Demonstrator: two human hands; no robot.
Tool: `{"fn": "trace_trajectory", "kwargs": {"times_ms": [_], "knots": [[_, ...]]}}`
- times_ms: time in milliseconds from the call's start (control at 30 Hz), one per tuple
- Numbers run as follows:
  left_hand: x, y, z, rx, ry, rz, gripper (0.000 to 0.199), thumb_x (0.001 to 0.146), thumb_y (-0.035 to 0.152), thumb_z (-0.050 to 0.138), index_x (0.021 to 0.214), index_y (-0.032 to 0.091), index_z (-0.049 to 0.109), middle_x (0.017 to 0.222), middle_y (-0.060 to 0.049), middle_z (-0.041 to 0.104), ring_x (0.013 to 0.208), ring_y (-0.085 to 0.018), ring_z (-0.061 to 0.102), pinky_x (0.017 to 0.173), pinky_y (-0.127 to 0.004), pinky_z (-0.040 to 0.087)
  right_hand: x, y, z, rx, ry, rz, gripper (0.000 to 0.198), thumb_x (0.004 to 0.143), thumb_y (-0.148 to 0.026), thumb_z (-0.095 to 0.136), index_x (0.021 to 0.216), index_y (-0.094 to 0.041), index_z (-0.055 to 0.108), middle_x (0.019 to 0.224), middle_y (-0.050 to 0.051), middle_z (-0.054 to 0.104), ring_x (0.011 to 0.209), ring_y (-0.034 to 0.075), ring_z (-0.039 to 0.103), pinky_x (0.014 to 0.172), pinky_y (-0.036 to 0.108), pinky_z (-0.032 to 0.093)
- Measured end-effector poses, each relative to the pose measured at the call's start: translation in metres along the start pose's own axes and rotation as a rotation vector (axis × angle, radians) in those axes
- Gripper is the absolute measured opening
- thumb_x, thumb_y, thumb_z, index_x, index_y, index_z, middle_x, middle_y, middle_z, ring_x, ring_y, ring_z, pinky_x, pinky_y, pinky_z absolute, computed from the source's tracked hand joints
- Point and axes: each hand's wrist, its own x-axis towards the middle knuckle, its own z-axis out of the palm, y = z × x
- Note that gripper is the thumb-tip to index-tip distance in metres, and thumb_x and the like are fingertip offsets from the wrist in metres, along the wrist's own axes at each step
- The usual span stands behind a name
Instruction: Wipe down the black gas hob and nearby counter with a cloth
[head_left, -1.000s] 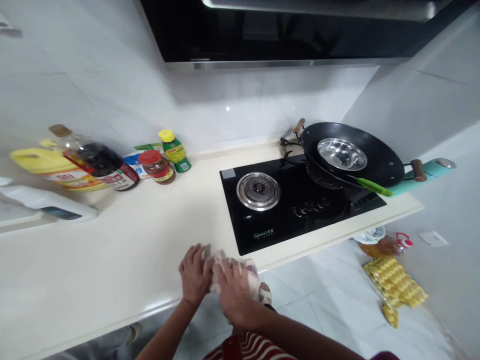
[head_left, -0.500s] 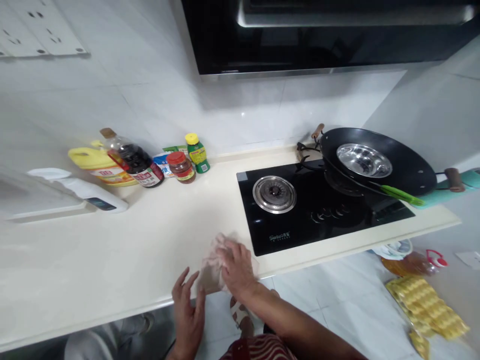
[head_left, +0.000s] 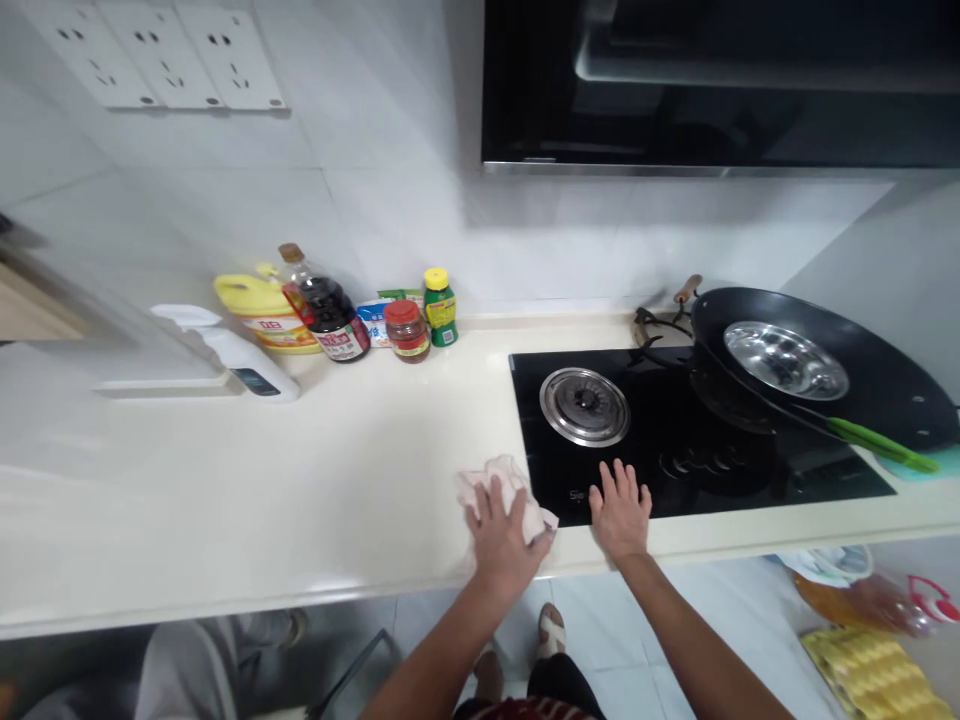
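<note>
On the cream counter (head_left: 360, 500), just left of the stove, lies a crumpled pale pink cloth (head_left: 507, 478). My left hand (head_left: 501, 535) presses down on it, gripping it with fingers spread and slightly bent. The cloth's right corner reaches the edge of the black glass cooktop (head_left: 652, 440). My right hand (head_left: 622, 510) rests flat on the cooktop's front edge, palm down, fingers apart and nothing in it. Behind that hand is a round metal burner (head_left: 585, 406).
A black wok (head_left: 885, 385) holding a metal bowl (head_left: 786, 360) and a green-handled utensil (head_left: 881, 443) occupies the right burner. Along the wall stand a white spray bottle (head_left: 232, 355), a dark sauce bottle (head_left: 330, 310), a red-lidded jar (head_left: 407, 333) and a green bottle (head_left: 440, 308). A range hood (head_left: 675, 120) hangs above.
The cloth has passed from under my right hand to my left. My right hand has moved right onto the cooktop and opened. The view has turned left.
</note>
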Motion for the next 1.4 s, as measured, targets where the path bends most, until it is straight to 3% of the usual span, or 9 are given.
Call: {"fn": "trace_trajectory", "kwargs": {"times_ms": [167,333,467,567,733,933,1133,1267,1400], "knots": [[0.015,0.01,0.017,0.005,-0.03,0.1,0.071,0.087,0.053,0.068,0.151,0.027,0.054,0.171,-0.02,0.034,0.156,-0.052,0.027,0.12,-0.078,0.026,-0.01,0.006,0.012,-0.048,0.004,-0.029,0.06,0.107,-0.039,0.025,0.153,-0.013,0.054,0.165,0.018,0.043,0.157,0.033,0.027,0.123,0.059,0.021],[-0.026,-0.02,0.004,0.01,-0.057,0.219,0.062,0.086,0.049,0.07,0.145,0.032,0.06,0.169,-0.014,0.041,0.152,-0.044,0.039,0.117,-0.068,0.035,-0.011,0.01,0.014,-0.047,0.033,-0.035,0.059,0.106,-0.038,0.028,0.152,-0.015,0.054,0.163,0.017,0.044,0.156,0.032,0.029,0.122,0.058,0.024],[-0.084,-0.074,-0.017,0.051,-0.072,0.281,0.06,0.078,0.047,0.08,0.136,0.037,0.066,0.164,-0.012,0.05,0.149,-0.041,0.045,0.113,-0.059,0.04,-0.012,0.011,0.015,-0.04,0.029,-0.033,0.059,0.105,-0.039,0.028,0.152,-0.015,0.055,0.163,0.017,0.044,0.156,0.032,0.029,0.122,0.058,0.025],[-0.111,-0.133,-0.039,0.265,0.017,0.361,0.066,0.079,0.028,0.08,0.14,0.043,0.062,0.161,-0.009,0.054,0.149,-0.035,0.047,0.114,-0.049,0.038,-0.011,0.01,0.016,-0.032,0.015,-0.021,0.059,0.105,-0.04,0.028,0.152,-0.015,0.054,0.164,0.017,0.045,0.156,0.032,0.029,0.123,0.058,0.024],[-0.116,-0.217,-0.089,0.517,0.119,0.337,0.074,0.076,0.018,0.078,0.144,0.04,0.059,0.157,-0.011,0.059,0.143,-0.031,0.055,0.115,-0.047,0.038,-0.011,0.006,0.013,-0.038,0.024,-0.017,0.059,0.106,-0.04,0.026,0.151,-0.014,0.056,0.164,0.017,0.045,0.156,0.032,0.029,0.124,0.055,0.022],[-0.118,-0.261,-0.11,0.53,0.182,0.237,0.069,0.079,0.035,0.072,0.146,0.035,0.058,0.156,-0.013,0.059,0.141,-0.037,0.056,0.108,-0.053,0.047,-0.009,0.001,0.01,-0.054,0.034,-0.015,0.057,0.107,-0.038,0.028,0.15,-0.015,0.056,0.163,0.016,0.046,0.157,0.031,0.03,0.124,0.055,0.022],[-0.097,-0.228,-0.073,0.486,0.126,0.285,0.071,0.077,0.022,0.069,0.146,0.038,0.058,0.16,-0.008,0.056,0.151,-0.037,0.045,0.112,-0.054,0.045,-0.004,-0.006,0.004,-0.055,-0.019,0.005,0.054,0.105,-0.035,0.035,0.151,-0.017,0.056,0.164,0.015,0.046,0.157,0.031,0.029,0.124,0.056,0.021],[-0.071,-0.161,-0.042,0.407,0.037,0.383,0.086,0.073,0.022,0.073,0.154,0.037,0.05,0.168,-0.01,0.045,0.154,-0.041,0.039,0.112,-0.059,0.043,-0.002,-0.008,0.0,-0.06,-0.021,0.014,0.053,0.105,-0.033,0.036,0.151,-0.016,0.056,0.165,0.015,0.045,0.157,0.031,0.029,0.125,0.055,0.02],[-0.043,-0.09,-0.009,0.306,-0.027,0.481,0.071,0.083,0.029,0.069,0.152,0.037,0.053,0.168,-0.011,0.044,0.151,-0.041,0.044,0.112,-0.059,0.044,-0.001,-0.011,-0.002,-0.05,-0.009,0.007,0.052,0.105,-0.032,0.038,0.151,-0.016,0.057,0.164,0.014,0.046,0.157,0.031,0.03,0.125,0.054,0.02]]}}
